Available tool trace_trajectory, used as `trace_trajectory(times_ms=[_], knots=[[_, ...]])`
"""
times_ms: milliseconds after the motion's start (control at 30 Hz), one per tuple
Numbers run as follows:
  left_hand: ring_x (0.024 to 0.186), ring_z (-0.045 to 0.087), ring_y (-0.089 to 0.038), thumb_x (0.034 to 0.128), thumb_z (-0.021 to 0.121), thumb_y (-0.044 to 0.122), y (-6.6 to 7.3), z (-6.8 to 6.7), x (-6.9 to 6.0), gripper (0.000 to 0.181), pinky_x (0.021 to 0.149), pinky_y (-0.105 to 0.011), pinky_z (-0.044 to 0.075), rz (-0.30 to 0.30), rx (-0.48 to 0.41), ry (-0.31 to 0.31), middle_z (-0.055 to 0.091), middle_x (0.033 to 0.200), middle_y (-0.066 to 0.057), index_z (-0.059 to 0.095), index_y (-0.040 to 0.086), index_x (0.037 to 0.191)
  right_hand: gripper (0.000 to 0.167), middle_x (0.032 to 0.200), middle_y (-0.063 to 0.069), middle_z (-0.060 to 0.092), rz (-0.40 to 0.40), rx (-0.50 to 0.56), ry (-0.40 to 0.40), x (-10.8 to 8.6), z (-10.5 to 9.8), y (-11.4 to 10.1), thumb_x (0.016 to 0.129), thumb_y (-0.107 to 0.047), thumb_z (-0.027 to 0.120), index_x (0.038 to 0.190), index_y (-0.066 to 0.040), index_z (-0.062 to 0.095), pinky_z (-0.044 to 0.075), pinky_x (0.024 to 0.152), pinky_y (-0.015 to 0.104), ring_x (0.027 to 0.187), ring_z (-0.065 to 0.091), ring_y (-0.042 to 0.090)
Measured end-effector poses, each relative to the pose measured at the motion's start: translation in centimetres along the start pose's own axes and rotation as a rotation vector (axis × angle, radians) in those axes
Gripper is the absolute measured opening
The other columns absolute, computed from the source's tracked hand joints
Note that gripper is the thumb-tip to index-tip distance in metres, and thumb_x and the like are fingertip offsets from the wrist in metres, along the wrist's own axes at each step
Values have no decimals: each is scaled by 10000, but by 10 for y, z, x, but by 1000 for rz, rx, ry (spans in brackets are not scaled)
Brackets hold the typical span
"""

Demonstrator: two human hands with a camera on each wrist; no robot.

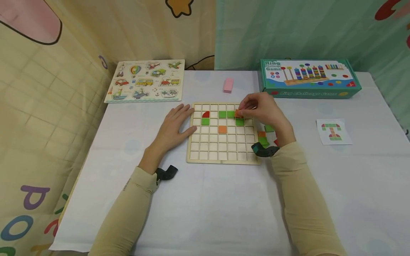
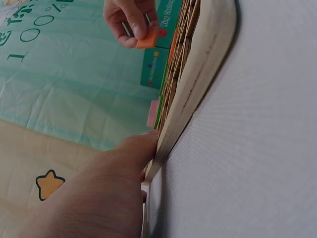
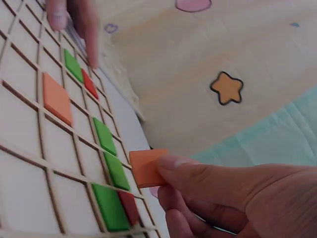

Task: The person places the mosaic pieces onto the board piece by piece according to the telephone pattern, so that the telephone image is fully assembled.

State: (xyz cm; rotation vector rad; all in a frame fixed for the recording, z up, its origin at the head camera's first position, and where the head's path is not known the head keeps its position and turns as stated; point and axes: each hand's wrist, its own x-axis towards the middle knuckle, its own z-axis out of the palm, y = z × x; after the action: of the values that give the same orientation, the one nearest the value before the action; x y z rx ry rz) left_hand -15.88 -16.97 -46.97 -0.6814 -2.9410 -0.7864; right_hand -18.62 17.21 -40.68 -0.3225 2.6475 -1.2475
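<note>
My right hand [image 1: 264, 108] pinches an orange square tile [image 3: 144, 168] between thumb and fingers, above the far right of a wooden grid board [image 1: 221, 162]. Straight-fingered, my left hand [image 1: 173, 126] rests against the board's left edge. Set in the grid are several green tiles [image 1: 205, 121], a red quarter-round piece [image 1: 206, 114] and an orange tile [image 1: 222, 129]. A second red piece [image 3: 129, 207] shows beside a green tile in the right wrist view; from the head, the right hand's tile covers that spot.
Loose green [image 1: 269, 128], orange and red tiles lie right of the board, partly behind my right wrist. Further right is a pattern card [image 1: 334, 132]. Behind stand a picture puzzle [image 1: 145, 81], a pink block [image 1: 228, 85] and a Ring Challenge Game box [image 1: 309, 79].
</note>
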Motion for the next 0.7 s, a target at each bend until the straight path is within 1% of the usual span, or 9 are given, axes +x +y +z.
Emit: trace_trajectory(times_ms=[133,267,400,700], knots=[[1630,212,-275,1011,662,434,-1,1,0,701,1359,-454,89,0,4,2,366,1709,-74,451,130,1606,141,997,123,730,-54,11,-9,8,24,-11,940,-178,820,999,-64,761,538,861,338,946,652,261],[1631,207,-269,1012,657,446,-2,1,0,705,1360,-447,85,0,11,2,360,1713,-68,446,138,1610,118,966,99,748,-91,8,-16,11,37,-15,925,-162,834,973,-78,766,550,845,327,901,681,234],[1632,206,-267,1012,654,450,-2,1,0,706,1360,-446,82,-1,7,3,359,1713,-65,444,142,1612,88,940,84,756,-82,-17,-16,11,43,-15,920,-145,837,952,-88,778,545,818,320,861,686,224],[1631,211,-266,1009,660,445,-3,2,0,706,1360,-453,87,1,7,7,367,1710,-66,446,143,1611,86,973,79,769,-52,-72,-38,12,47,-18,914,-152,843,977,-99,818,548,819,333,878,675,231]])
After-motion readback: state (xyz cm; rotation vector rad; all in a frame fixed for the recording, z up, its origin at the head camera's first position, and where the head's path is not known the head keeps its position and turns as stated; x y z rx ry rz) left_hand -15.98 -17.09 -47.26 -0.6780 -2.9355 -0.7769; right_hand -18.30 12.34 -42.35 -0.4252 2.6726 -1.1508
